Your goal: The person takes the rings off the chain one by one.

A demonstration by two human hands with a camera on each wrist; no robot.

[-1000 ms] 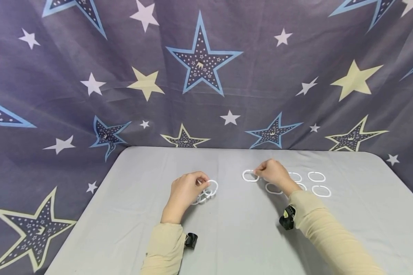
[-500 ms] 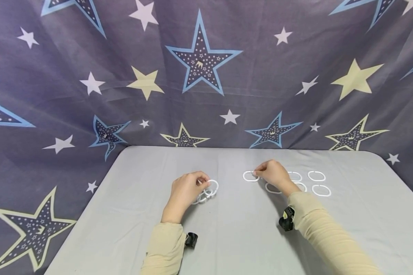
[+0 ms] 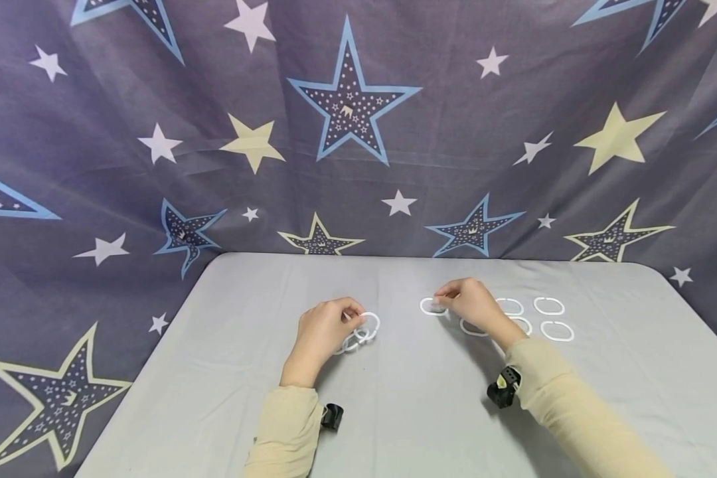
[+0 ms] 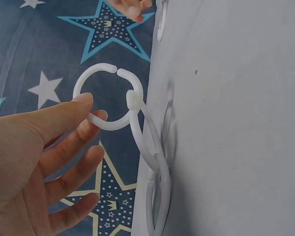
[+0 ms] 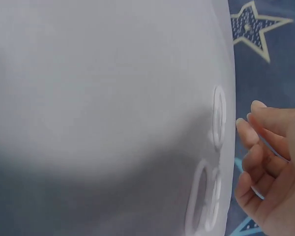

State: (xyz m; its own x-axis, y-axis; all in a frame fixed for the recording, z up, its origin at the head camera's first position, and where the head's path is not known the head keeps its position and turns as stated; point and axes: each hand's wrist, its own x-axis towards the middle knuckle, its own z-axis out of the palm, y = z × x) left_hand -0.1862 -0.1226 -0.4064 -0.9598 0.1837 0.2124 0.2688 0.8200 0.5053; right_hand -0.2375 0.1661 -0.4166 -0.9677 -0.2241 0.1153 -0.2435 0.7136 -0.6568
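Note:
Between thumb and forefinger, my left hand pinches a white plastic chain link with a small gap in its top. From it hang several joined links, the lowest reaching down beside the hand. My right hand is over a loose white link lying on the table, its fingertips near that link's right end. In the right wrist view, the right hand's fingers are loosely bent and hold nothing, apart from the link on the cloth.
Loose white links lie in two rows to the right, some partly hidden by the right hand and forearm. A grey cloth covers the table. Behind its far edge hangs a star-patterned curtain.
My right hand has drawn slightly up and left off the loose link, which it was touching before. The left hand and its chain have stayed in place.

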